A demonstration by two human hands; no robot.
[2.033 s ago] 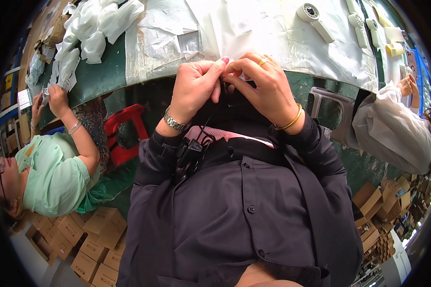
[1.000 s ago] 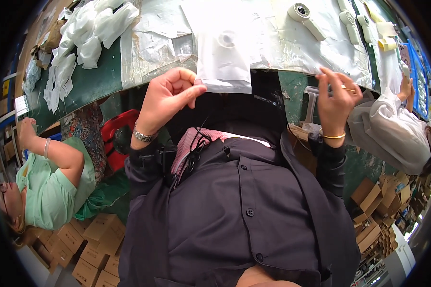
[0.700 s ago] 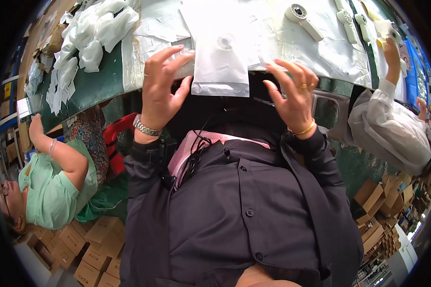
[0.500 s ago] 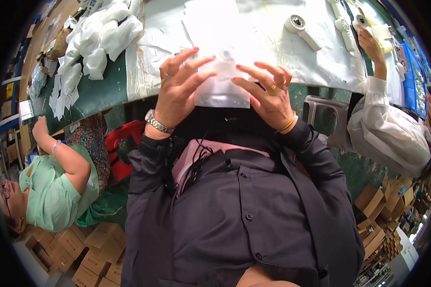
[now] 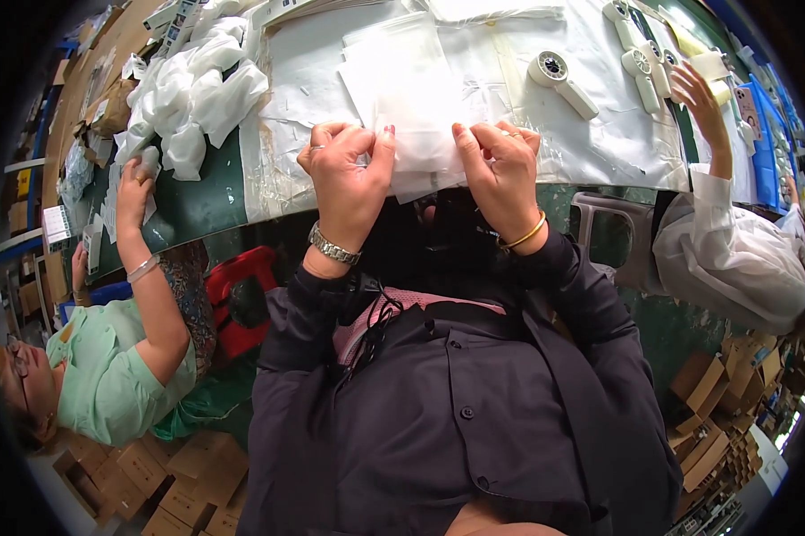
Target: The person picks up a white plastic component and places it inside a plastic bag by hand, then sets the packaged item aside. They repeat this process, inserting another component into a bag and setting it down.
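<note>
Between my two hands, at the near edge of the worktable, is a thin white translucent bag [image 5: 426, 150]. My left hand [image 5: 347, 174], with a metal watch at its wrist, is closed, thumb and fingers pinching the bag's left side. On the other side my right hand [image 5: 502, 171], a gold bangle at the wrist, pinches the bag's right edge. A stack of flat white bags [image 5: 389, 54] lies just beyond it. Right of that stack a white handheld fan [image 5: 563, 85] rests on the table.
More fans [image 5: 639, 64] lie farther right, near a co-worker's raised hand [image 5: 701, 98]. A heap of white-wrapped items [image 5: 183, 98] covers the left side, where another co-worker's hand [image 5: 134, 192] reaches. Brown cartons [image 5: 188, 473] stand on the floor.
My spread fingers have closed into pinches on the bag, and the hands have turned upright. The left co-worker's hand has moved up to the heap; the right co-worker's hand has lifted from a fan.
</note>
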